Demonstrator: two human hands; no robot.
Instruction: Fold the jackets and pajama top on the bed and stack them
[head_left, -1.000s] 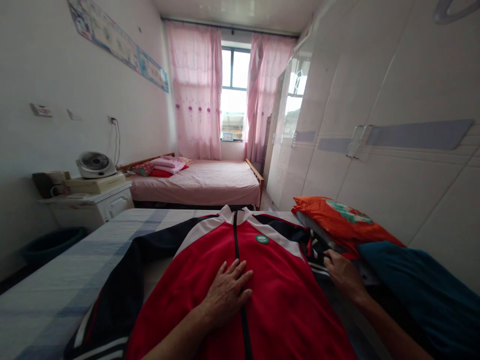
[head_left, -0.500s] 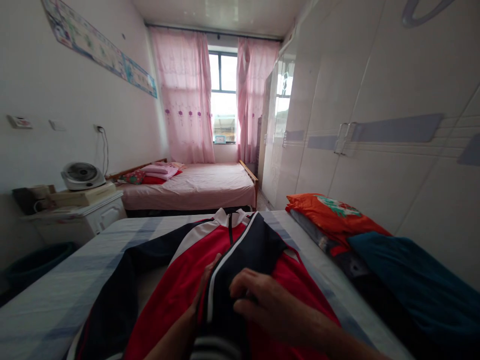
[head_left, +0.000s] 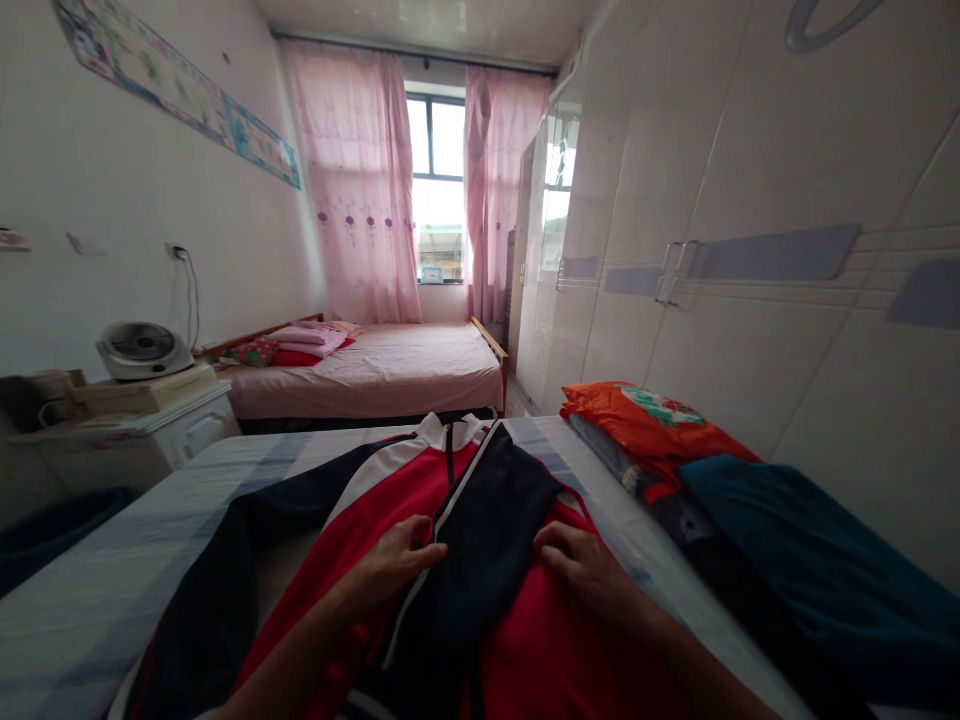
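Red jacket (head_left: 375, 500) lies flat on the bed (head_left: 97, 600) — its dark sleeve (head_left: 487, 520) folded across the chest. L hand (head_left: 394, 565) and R hand (head_left: 581, 565) press flat on sleeve edges, fingers loosely spread.

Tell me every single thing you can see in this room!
jacket: one, red, navy and white, flat on near bed, one sleeve folded across front
near bed: one, blue-grey check sheet
folded clothes: one pile, orange and teal, right side of bed
far bed: one, pink, under window
curtains: two, pink
fan: one, white, on nightstand
wardrobe: one, white, right wall
left hand: on sleeve's edge
right hand: flat on jacket
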